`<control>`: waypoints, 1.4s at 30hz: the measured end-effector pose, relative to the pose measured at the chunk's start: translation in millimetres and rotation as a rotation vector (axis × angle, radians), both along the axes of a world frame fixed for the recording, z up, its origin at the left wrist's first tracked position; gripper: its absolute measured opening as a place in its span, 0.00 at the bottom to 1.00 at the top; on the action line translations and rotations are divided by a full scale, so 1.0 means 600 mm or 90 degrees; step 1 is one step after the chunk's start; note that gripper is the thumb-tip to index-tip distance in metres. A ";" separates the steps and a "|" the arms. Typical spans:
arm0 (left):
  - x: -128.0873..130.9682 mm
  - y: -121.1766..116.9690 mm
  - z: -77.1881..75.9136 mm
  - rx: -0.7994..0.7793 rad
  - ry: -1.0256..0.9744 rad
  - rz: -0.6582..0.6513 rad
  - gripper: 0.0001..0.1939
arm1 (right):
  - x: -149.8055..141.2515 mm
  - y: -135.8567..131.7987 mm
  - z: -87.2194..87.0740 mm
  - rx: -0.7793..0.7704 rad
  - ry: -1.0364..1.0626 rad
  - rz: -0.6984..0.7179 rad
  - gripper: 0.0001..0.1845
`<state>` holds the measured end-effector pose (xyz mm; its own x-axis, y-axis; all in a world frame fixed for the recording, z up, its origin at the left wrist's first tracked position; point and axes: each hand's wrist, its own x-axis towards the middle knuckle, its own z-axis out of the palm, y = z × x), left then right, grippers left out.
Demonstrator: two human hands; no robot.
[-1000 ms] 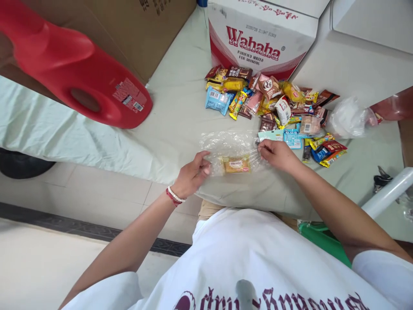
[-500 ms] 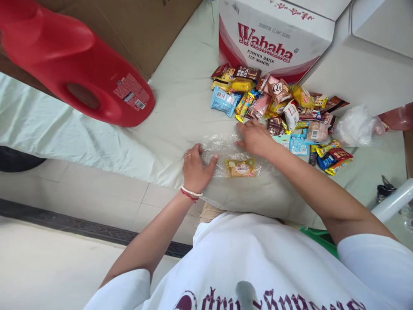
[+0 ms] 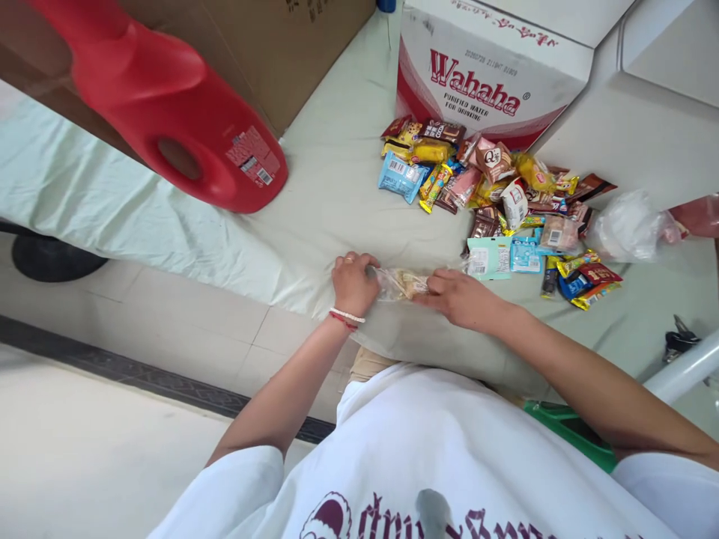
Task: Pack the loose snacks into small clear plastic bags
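A clear plastic bag (image 3: 387,286) is gathered into a narrow roll between my hands at the table's near edge. Inside it shows a yellow wrapped snack (image 3: 414,284), partly covered by my fingers. My left hand (image 3: 356,284) pinches the bag's left end, with a white bead bracelet and a red cord at the wrist. On the right, my right hand (image 3: 457,297) is closed over the bag and the snack's right side. Just beyond it lie a pale green packet (image 3: 488,258) and a blue packet (image 3: 526,255).
Behind is a heap of wrapped snacks (image 3: 488,176) against a Wahaba-style white carton marked Wahaha (image 3: 483,71). A red jug (image 3: 225,142) stands left before a brown cardboard box (image 3: 269,60). At right are a white plastic bag (image 3: 629,224) and keys (image 3: 681,340).
The bag lay spread flat around the snack; now it is folded over it into a narrow roll. My right hand has come nearer to me, and both hands have closed on the bag.
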<state>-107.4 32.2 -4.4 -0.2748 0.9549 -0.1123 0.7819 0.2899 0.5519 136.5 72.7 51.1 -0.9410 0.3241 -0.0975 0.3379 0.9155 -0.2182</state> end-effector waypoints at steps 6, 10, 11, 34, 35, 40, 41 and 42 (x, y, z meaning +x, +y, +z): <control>-0.036 -0.040 0.045 0.037 -0.239 -0.036 0.04 | 0.017 -0.032 -0.045 -0.007 0.017 -0.066 0.23; 0.017 -0.043 0.071 -0.021 -0.461 -0.034 0.10 | 0.013 -0.034 -0.050 -0.052 0.097 -0.090 0.21; 0.040 -0.040 0.071 -0.007 -0.463 -0.054 0.11 | 0.015 -0.034 -0.051 -0.075 0.129 -0.092 0.19; 0.132 -0.024 0.028 0.034 -0.025 -0.058 0.19 | -0.029 -0.038 -0.050 -0.218 0.170 -0.453 0.20; 0.128 -0.021 0.027 0.056 -0.077 -0.058 0.16 | -0.025 -0.041 -0.057 -0.232 0.212 -0.447 0.20; 0.116 -0.009 0.020 0.121 -0.271 0.061 0.21 | -0.002 -0.068 -0.071 -0.346 0.375 -0.485 0.22; 0.117 -0.009 0.022 0.121 -0.282 0.084 0.25 | 0.001 -0.074 -0.069 -0.396 0.404 -0.511 0.23; 0.119 -0.011 0.026 0.120 -0.287 0.088 0.28 | 0.003 -0.080 -0.066 -0.454 0.433 -0.539 0.24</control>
<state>-35.8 25.4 11.0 -0.3641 0.9281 -0.0782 0.4151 0.2368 0.8784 138.1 24.9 11.6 -0.3996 0.9132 -0.0797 0.3798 0.0857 -0.9211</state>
